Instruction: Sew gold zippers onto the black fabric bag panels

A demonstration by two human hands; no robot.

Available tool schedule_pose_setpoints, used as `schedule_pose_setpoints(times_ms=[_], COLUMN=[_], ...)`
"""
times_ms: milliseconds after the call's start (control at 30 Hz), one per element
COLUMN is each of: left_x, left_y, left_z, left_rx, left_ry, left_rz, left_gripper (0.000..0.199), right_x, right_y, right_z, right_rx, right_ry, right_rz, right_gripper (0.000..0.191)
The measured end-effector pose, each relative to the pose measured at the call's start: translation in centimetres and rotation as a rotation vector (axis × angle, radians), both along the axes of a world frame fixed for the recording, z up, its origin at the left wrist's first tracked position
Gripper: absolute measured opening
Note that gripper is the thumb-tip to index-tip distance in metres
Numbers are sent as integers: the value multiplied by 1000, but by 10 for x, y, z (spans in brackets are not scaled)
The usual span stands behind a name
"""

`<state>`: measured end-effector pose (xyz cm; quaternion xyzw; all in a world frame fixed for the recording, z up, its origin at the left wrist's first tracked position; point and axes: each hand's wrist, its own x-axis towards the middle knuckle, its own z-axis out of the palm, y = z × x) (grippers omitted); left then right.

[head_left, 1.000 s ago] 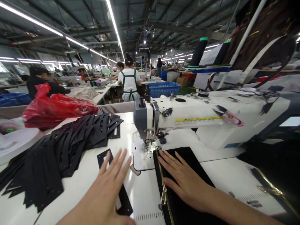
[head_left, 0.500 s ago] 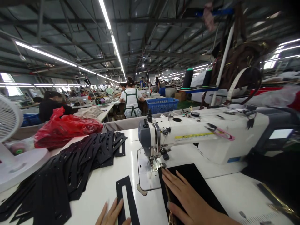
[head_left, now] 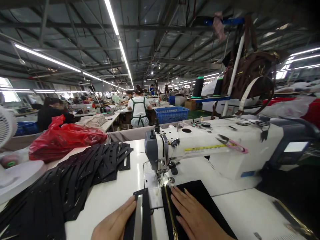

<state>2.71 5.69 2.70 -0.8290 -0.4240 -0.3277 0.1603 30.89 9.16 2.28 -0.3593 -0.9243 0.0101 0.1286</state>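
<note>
My left hand (head_left: 116, 220) is closed on the left edge of a black slotted panel (head_left: 147, 213), a flat piece with a long narrow opening. The panel seems slightly tilted; my left thumb is hidden. To its right lies a black fabric piece with a gold zipper (head_left: 170, 208), its far end close to the presser foot of the sewing machine (head_left: 162, 176). My right hand (head_left: 193, 213) rests flat on that fabric beside the zipper, fingers stretched forward. A gap of white table separates the panel from the zippered piece.
Many more black slotted panels (head_left: 75, 181) lie in an overlapping pile at left, beside a red plastic bag (head_left: 67, 135) and a white fan (head_left: 22, 176). Pink-handled snips (head_left: 232, 143) lie on the machine arm. Another gold zipper (head_left: 295, 216) lies at right. Co-workers sit beyond.
My left hand has gone from spread fingers beside the slotted panel to gripping its edge, and the panel has moved closer to the machine plate. My right hand stays on the zippered fabric.
</note>
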Motion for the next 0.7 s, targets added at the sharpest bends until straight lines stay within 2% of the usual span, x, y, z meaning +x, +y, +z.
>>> schedule_pose_setpoints(times_ms=[100,233,367,433,633,700], left_x=[40,76,79,76,71,70], left_y=[12,25,30,32,38,41], left_z=[3,-5,-24,-27,-6,-4], left_rx=[64,-24,13,24,-40,-34], left_ry=[65,218,154,129,267,286], left_rz=[-143,-158,-178,-168,-218,-217], left_gripper=[35,32,34,35,30,27], right_x=[-6,-7,-3,-3,-6,-6], right_y=[-1,-1,-1,0,4,5], right_z=[1,-1,-3,-2,-1,-3], right_rx=[-8,-47,-50,-21,75,88], right_ry=[48,111,126,118,58,60], right_rz=[-16,-18,-10,-1,5,2], right_gripper=[49,55,55,56,56,53])
